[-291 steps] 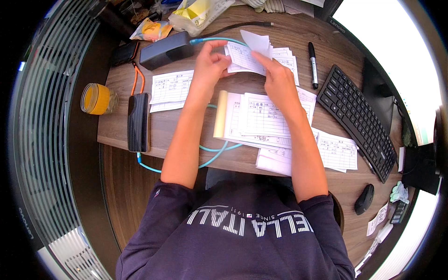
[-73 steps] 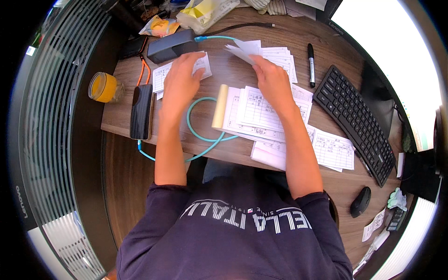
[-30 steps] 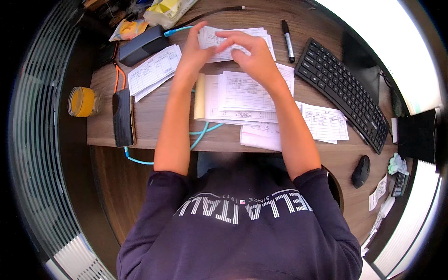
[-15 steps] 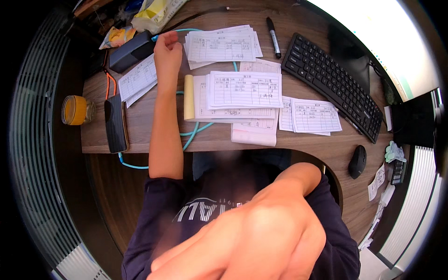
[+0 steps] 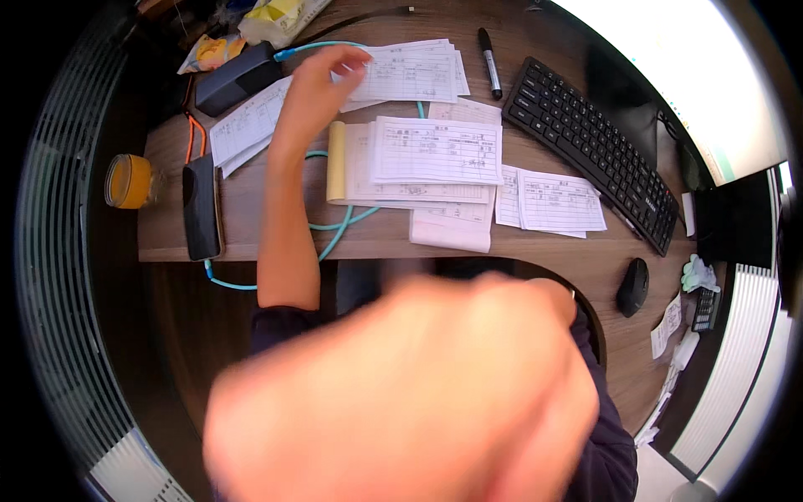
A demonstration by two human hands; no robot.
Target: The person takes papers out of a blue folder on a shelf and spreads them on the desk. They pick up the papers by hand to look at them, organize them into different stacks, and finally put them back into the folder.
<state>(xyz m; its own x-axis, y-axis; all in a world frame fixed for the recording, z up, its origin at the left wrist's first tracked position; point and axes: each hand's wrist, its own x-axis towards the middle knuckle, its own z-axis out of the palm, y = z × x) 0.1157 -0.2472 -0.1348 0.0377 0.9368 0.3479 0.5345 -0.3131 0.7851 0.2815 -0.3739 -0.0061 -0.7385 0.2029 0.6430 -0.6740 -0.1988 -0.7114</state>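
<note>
My left hand (image 5: 318, 92) is at the left edge of the far stack of paper slips (image 5: 414, 75). Its fingers bend to the right, with the thumb apart from them and nothing seen between. Whether the fingertips touch the paper I cannot tell. Close to the camera, my right hand (image 5: 410, 393) is large and blurred, its back showing and its fingers hidden. Beyond it on the desk lies a form pad with a yellow binding (image 5: 336, 163), with a filled-in slip stack (image 5: 437, 151) on top. More slips (image 5: 562, 201) lie to its right, and others (image 5: 249, 125) left of my left wrist.
A black keyboard (image 5: 592, 155), a mouse (image 5: 633, 287) and a marker (image 5: 489, 63) lie on the right half of the desk. Leftward are a dark box-shaped device (image 5: 238, 81), a phone (image 5: 202, 207), a yellow jar (image 5: 130, 181) and a blue cable (image 5: 343, 224).
My left hand has moved right, from beside the dark device to the far stack's edge. My right hand has come nearer the camera and looks larger and more blurred.
</note>
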